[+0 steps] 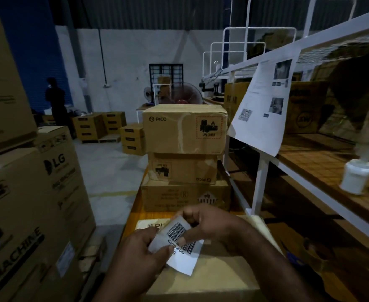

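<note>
Just barcode label [179,243] between fingers of left hand [135,253] and right hand [209,225].

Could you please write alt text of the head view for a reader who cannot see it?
The left hand and right hand pinch a white barcode label above a cardboard box. Ahead, a PICO carton tops a stack of cartons beside a white shelf rack.

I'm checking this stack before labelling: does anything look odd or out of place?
Yes. In the stack ahead, the middle box and the bottom box sit upside down: their print is inverted, unlike the top box. The label, pinched between left hand and right hand, looks undamaged.
</note>
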`<state>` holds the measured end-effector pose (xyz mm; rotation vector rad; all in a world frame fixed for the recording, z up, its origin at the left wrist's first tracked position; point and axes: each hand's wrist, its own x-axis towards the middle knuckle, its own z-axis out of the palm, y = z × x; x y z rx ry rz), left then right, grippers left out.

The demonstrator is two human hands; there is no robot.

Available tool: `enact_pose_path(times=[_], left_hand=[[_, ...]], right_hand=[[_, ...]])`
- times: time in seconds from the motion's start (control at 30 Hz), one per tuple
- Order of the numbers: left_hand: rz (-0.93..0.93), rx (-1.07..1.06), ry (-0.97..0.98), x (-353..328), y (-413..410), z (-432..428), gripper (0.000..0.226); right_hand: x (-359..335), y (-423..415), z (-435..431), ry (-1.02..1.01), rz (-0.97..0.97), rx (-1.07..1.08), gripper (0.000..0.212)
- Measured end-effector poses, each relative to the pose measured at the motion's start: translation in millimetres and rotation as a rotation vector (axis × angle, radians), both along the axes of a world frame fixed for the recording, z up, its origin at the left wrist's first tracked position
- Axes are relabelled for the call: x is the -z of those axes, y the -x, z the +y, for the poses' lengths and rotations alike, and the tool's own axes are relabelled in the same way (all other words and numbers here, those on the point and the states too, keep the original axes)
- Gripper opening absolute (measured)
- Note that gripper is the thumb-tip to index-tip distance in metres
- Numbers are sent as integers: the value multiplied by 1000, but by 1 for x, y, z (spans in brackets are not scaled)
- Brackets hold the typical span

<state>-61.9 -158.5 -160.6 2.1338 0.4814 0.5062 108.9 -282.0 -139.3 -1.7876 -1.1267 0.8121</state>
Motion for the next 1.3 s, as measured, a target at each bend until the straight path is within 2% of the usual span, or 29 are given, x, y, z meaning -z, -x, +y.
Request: enact_pose_path(times=[0.07,0.13,0.3,0.43,0.47,0.63,0.73,0.77,0.87,0.93,1.03,1.13,1.17,1.23,1.3], left_hand=[[-13,8,9,1,0,0,21],[-25,21,35,3,0,1,29],[-24,20,52,0,3,-2,20],[-37,14,108,0,6,-4,12],[-44,7,121,1,6,-4,6],[-64,5,255,1,7,-8,15],[-131,65,317,-3,8,-9,45],[-123,76,330,-4,7,-9,48],[-42,61,311,-7,6,-12,22],[-40,52,337,-12,3,-15,12],[-131,-22,448,-24,-2,-20,10],[-256,-163,455,-41,-17,-18,10],[-280,-187,449,-45,-24,-15,10],[-321,-205,477,-48,-41,-8,10],[-317,-228,435,-40,-60,1,11]], right_hand=[[-1,-5,-2,-2,52,-10,51],[0,-8,-5,3,35,-20,49],[-1,-4,-7,91,-174,-69,32],[1,-5,-9,113,-189,-69,29],[1,-6,-10,109,-175,-73,29],[-3,-8,-15,62,-51,-90,28],[-4,-8,-21,13,64,-88,27],[-4,-7,-22,-11,94,-75,30],[-4,-7,-23,-100,209,-46,42],[-6,-4,-24,-115,207,-40,46],[-9,3,-27,-164,226,46,40],[-12,10,-26,-333,377,288,32],[-12,13,-27,-321,318,360,29],[-9,24,-31,-150,51,423,17],[-4,42,-36,66,-215,340,13]])
